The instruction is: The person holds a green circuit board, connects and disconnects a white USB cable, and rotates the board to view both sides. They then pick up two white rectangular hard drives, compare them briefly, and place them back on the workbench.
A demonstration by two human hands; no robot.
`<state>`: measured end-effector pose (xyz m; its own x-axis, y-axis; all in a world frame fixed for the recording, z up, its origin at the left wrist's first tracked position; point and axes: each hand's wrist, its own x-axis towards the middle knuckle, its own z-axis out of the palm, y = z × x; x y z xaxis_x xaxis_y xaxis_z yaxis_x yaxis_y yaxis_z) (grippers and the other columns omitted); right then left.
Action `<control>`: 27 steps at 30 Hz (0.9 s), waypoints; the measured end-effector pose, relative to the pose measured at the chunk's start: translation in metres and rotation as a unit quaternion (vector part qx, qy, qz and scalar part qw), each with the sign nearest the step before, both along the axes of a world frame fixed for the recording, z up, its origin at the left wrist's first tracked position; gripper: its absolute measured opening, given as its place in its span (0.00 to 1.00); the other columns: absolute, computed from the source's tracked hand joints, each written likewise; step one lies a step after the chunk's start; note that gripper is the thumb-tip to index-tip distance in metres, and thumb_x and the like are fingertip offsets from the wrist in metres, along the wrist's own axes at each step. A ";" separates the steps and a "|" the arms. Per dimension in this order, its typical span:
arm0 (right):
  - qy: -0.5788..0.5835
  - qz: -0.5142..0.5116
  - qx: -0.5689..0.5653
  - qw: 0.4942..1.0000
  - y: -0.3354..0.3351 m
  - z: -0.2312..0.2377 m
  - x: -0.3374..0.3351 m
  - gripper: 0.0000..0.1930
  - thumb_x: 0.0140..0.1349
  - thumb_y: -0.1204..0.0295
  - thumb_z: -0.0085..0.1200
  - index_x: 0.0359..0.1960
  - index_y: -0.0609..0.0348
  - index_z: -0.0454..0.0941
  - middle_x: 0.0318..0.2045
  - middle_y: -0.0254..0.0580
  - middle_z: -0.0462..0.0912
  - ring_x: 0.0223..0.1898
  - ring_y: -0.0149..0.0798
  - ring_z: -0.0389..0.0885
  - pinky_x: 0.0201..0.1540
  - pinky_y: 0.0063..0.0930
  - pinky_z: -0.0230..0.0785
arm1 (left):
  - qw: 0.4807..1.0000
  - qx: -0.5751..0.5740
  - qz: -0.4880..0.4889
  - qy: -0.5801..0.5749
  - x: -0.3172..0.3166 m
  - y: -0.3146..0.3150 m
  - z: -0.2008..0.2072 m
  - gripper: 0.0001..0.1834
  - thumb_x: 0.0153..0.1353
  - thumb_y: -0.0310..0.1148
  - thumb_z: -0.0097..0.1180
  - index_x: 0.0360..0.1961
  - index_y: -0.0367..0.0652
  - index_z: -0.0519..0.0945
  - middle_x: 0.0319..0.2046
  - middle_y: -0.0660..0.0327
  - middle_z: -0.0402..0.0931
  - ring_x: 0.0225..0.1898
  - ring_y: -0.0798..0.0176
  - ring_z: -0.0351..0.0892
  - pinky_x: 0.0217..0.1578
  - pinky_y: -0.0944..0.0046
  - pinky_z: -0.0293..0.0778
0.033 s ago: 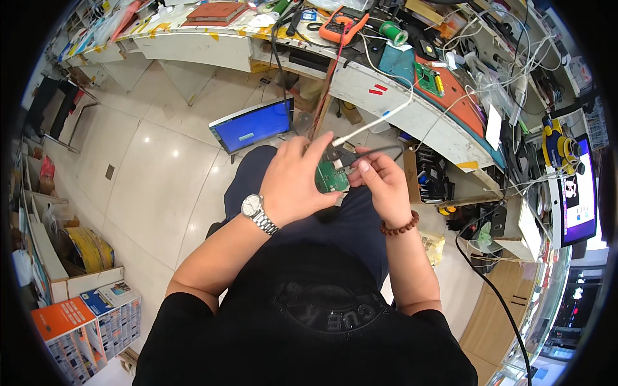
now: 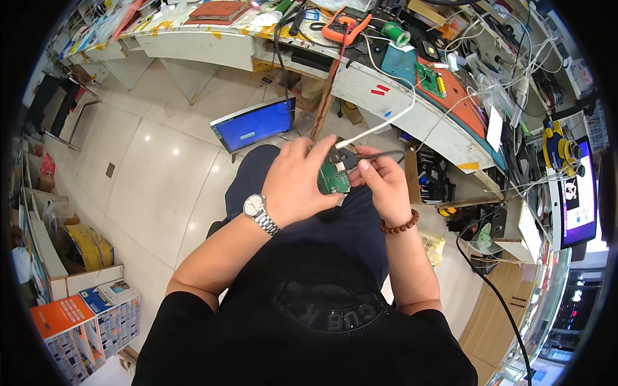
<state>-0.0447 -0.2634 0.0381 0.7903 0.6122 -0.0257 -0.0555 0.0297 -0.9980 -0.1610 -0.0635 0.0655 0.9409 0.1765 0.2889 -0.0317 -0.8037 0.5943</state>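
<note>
Floor (image 2: 148,186): pale glossy tile, thin dark joints; small bright light reflections toward 10 o'clock. Dark square plate (image 2: 111,170) set in at 9. Long workbench (image 2: 193,50) curves from 10 round to nearly 3; off-white front panels, worn, scraps of yellow tape along the edge. Dark-seated chair (image 2: 61,112), metal frame, near 10. Low open shelving (image 2: 90,281) between 8 and 9, pale boards. At 4, light wood-grain cabinet (image 2: 492,309), dark handles; glass-sided case (image 2: 546,309) just beyond. Bright patch at 3, near the rim.
</note>
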 end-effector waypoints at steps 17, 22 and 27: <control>0.045 0.007 -0.002 0.999 0.017 -0.002 0.005 0.11 0.78 0.69 0.59 0.50 0.66 0.84 0.33 0.37 0.87 0.33 0.27 0.84 0.41 0.23 0.77 | 0.994 -0.063 -0.054 0.073 -0.021 0.008 -0.013 0.64 0.42 0.50 0.84 0.78 0.45 0.62 0.54 0.42 0.72 0.52 0.36 0.80 0.54 0.47 0.80; 0.047 0.003 0.002 0.999 0.022 -0.007 0.014 0.11 0.78 0.69 0.59 0.48 0.66 0.85 0.35 0.39 0.88 0.33 0.30 0.85 0.42 0.25 0.78 | 0.992 -0.063 -0.048 0.098 -0.019 0.009 -0.012 0.63 0.43 0.49 0.82 0.78 0.44 0.61 0.54 0.42 0.71 0.52 0.36 0.80 0.54 0.47 0.80; 0.081 -0.047 0.067 0.993 0.032 -0.016 0.019 0.09 0.77 0.69 0.59 0.44 0.64 0.85 0.38 0.41 0.89 0.33 0.32 0.85 0.41 0.26 0.78 | 0.996 -0.027 -0.036 0.077 -0.010 0.012 -0.003 0.67 0.43 0.46 0.80 0.81 0.36 0.55 0.54 0.41 0.71 0.53 0.35 0.79 0.55 0.48 0.80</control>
<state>-0.0257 -0.2316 0.0220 0.8366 0.5418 -0.0808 -0.2065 0.1752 -0.9626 -0.1714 -0.0516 0.0629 0.9841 0.1187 0.1324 0.0070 -0.7697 0.6384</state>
